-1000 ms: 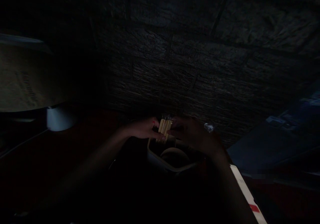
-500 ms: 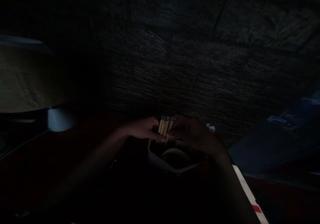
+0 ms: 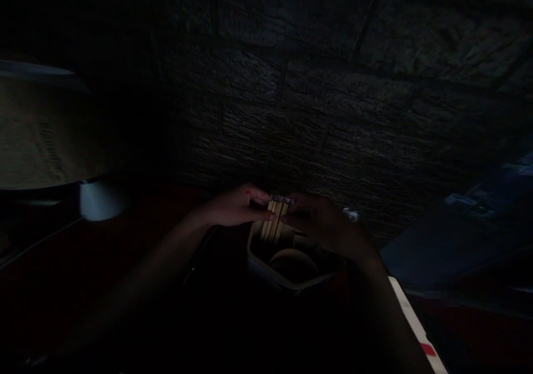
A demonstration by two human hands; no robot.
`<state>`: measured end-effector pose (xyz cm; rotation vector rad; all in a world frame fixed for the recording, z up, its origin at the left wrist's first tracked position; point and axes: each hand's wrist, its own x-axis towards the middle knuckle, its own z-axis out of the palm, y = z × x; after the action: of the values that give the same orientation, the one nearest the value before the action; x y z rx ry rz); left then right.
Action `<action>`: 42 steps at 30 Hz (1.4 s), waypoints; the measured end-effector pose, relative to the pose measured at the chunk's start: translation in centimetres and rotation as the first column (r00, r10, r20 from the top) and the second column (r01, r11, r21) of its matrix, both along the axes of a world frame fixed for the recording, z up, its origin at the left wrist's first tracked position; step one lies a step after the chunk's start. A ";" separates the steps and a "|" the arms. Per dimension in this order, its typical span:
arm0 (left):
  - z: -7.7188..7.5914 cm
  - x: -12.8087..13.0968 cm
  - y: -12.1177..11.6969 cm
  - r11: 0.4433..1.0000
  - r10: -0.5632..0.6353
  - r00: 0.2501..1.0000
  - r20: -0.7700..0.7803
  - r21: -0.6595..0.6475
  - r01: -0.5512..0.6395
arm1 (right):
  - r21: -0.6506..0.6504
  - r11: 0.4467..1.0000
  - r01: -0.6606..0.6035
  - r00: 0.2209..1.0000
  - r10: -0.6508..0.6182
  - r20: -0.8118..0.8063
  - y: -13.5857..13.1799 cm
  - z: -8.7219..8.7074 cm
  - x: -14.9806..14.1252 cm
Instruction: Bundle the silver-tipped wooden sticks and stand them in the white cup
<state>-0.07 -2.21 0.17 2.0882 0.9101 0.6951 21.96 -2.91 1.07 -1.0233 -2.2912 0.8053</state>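
Note:
In dim light, a bundle of thin pale sticks (image 3: 273,224), perhaps wooden, stands slightly tilted between my hands. Shiny clear wrap (image 3: 281,199) shows at its top end. My left hand (image 3: 237,207) is closed on the bundle from the left, its thumb lying across the front. From the right, my right hand (image 3: 318,221), darker in shadow, also grips it near the top. Below is an angular container (image 3: 268,273), and the lower ends of the sticks reach over or into it. A round-edged object (image 3: 293,256) sits inside; its kind is too dark to tell.
A rough stone-block wall (image 3: 266,96) rises close behind my hands. On the left are a large tan printed package (image 3: 45,129) and a pale cup-like object (image 3: 100,200). A white strip with a red mark (image 3: 412,318) lies at lower right, near a bluish surface (image 3: 441,240).
My left hand has risen slightly and its thumb now lies higher on the sticks. More of their lower length shows, and they look more evenly lined up. My right hand has barely moved.

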 end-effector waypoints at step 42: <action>0.0 0.7 -0.4 0.983 0.141 0.983 0.120 -0.131 -0.125 | -0.033 0.999 0.013 0.999 -0.015 -0.042 -0.1 0.1 -0.4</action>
<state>0.63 -2.63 0.19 1.8641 1.0006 0.8132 21.53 -3.05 1.14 -1.0257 -2.2394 0.8538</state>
